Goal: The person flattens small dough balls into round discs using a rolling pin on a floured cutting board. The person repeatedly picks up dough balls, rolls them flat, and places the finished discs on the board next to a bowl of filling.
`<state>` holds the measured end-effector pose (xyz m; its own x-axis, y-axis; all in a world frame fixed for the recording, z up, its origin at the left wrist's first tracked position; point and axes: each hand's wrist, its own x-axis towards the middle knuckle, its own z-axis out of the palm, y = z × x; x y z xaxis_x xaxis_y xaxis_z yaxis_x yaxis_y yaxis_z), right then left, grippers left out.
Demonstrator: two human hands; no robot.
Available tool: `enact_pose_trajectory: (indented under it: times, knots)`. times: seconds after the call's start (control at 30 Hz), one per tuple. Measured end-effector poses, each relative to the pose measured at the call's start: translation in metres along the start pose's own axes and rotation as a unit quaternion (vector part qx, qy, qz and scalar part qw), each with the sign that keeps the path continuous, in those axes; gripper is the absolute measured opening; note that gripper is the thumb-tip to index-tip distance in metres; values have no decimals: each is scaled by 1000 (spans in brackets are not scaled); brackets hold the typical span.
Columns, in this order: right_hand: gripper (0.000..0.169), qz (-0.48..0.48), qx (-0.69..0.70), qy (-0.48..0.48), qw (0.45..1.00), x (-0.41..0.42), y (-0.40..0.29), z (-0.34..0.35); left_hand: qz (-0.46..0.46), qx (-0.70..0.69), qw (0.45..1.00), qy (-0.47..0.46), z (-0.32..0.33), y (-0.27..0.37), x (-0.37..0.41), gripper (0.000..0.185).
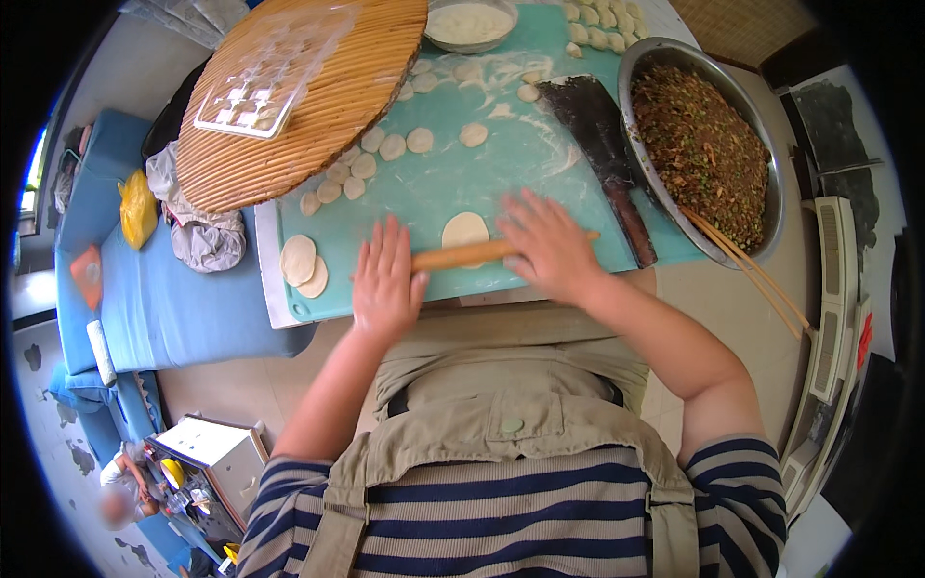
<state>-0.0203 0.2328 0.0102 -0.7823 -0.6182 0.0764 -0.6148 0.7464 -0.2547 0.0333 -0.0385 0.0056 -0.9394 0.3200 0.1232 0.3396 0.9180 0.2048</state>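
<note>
A wooden rolling pin lies crosswise on the green mat, over the near part of a round dough wrapper. My left hand rests flat on the pin's left end. Slightly blurred, my right hand presses on its right part, fingers spread; the tip of the pin shows beyond it. To the left, two rolled wrappers overlap. Several small flattened dough pieces sit farther back. A dark-bladed cleaver lies right of them, handle towards me.
A metal basin of chopped filling stands at right, with chopsticks over its rim. Behind are a flour bowl and shaped dumplings. A round slatted board bears a plastic tray. A person is at lower left.
</note>
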Motion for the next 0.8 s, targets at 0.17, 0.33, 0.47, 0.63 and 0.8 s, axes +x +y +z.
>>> enact_pose_trajectory:
  times: [0.17,0.33,0.47,0.63,0.8]
  knots:
    - [54,-32,-4,-11,999,37,11,1,-27,51,997,42,17,-25,24,61]
    - [51,51,-33,42,997,61,36,2,-66,94,990,79,11,-25,71,64]
    - [52,17,-13,-34,999,1,14,-8,-19,22,1000,6,2,15,-11,64]
    - [51,14,21,-7,1000,10,20,-6,-12,35,999,31,12,-5,19,60]
    - [51,71,-17,34,997,31,39,2,-32,64,995,67,10,-13,67,56]
